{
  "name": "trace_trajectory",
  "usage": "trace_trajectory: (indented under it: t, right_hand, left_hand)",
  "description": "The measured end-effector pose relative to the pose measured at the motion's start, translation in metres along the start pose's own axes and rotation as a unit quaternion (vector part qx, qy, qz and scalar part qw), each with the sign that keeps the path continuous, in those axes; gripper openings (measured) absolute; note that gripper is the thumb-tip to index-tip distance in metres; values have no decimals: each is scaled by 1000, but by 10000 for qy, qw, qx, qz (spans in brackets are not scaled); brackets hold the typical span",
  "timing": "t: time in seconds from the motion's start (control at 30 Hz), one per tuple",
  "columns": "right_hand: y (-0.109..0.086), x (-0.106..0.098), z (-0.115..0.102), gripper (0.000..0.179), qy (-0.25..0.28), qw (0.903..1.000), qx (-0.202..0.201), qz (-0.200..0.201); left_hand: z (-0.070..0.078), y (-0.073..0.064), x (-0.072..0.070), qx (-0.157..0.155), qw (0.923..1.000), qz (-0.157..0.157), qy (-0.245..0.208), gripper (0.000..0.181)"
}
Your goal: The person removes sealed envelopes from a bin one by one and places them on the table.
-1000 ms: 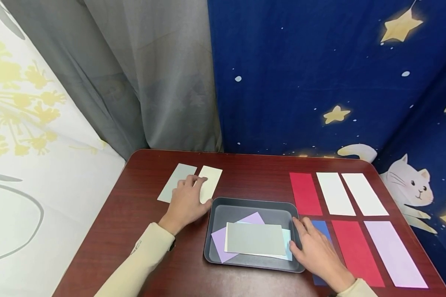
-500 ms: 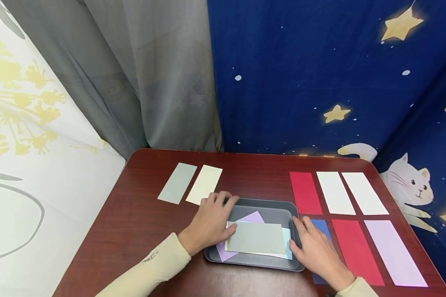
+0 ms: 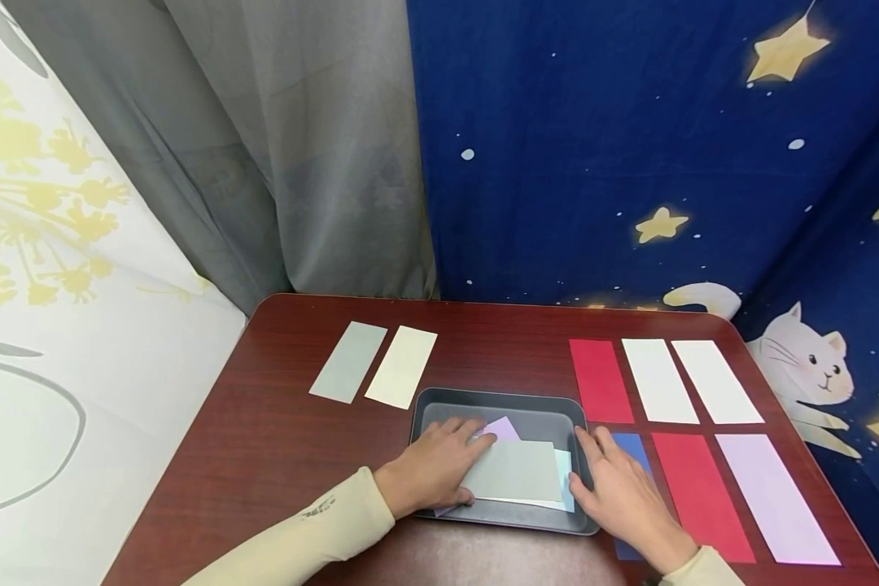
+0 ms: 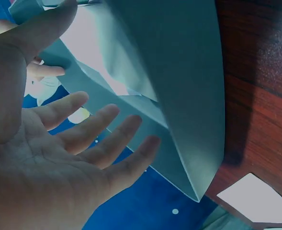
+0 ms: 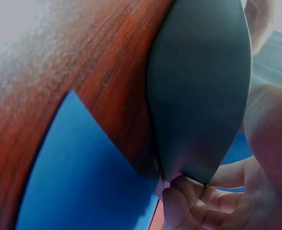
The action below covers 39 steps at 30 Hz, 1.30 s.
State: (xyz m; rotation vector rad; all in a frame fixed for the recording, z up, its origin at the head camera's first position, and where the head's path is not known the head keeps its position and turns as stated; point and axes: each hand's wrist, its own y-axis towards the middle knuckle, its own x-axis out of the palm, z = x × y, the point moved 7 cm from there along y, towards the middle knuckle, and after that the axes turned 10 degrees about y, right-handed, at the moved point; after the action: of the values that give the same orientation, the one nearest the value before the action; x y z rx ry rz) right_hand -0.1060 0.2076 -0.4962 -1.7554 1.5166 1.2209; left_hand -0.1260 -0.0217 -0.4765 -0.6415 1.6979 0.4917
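A dark grey tray point(image 3: 542, 413) holds a small pile of paper cards: a grey card point(image 3: 520, 472) on top, with a purple card point(image 3: 502, 426) and a light blue card point(image 3: 566, 482) showing from under it. My left hand point(image 3: 435, 465) is over the tray's left part, across the left end of the pile. Its fingers point(image 4: 126, 129) are spread and slightly bent in the left wrist view, with nothing held. At the tray's right side, my right hand point(image 3: 625, 492) grips the rim; bent fingers point(image 5: 176, 208) meet the tray corner in the right wrist view.
Left of the tray lie a grey card point(image 3: 348, 362) and a cream card point(image 3: 401, 366). On the right are two red cards point(image 3: 601, 382), two white cards point(image 3: 661, 381), a lilac card point(image 3: 779, 498) and a blue card point(image 3: 633, 448) partly under my right hand. Curtains hang behind the table point(image 3: 264, 456).
My left hand has moved from the cream card, right and toward me, to over the tray's left part. The cream card stays on the table. My right hand has not moved.
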Motion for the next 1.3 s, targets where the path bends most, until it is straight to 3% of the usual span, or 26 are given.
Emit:
trace_trajectory:
  t: [0.33, 0.83, 1.3]
  right_hand:
    - [-1, 0, -1, 64, -4, 10000, -13, 33]
    - [-1, -2, -1, 64, 24, 10000, -27, 55]
    - [-1, -1, 0, 65, 34, 9999, 110, -58]
  left_hand:
    - [1, -2, 2, 106, 9998, -51, 160, 81]
    - [-2, -2, 2, -17, 9996, -265, -106, 77]
    - [-14, -6, -4, -203, 9987, 0, -460, 74]
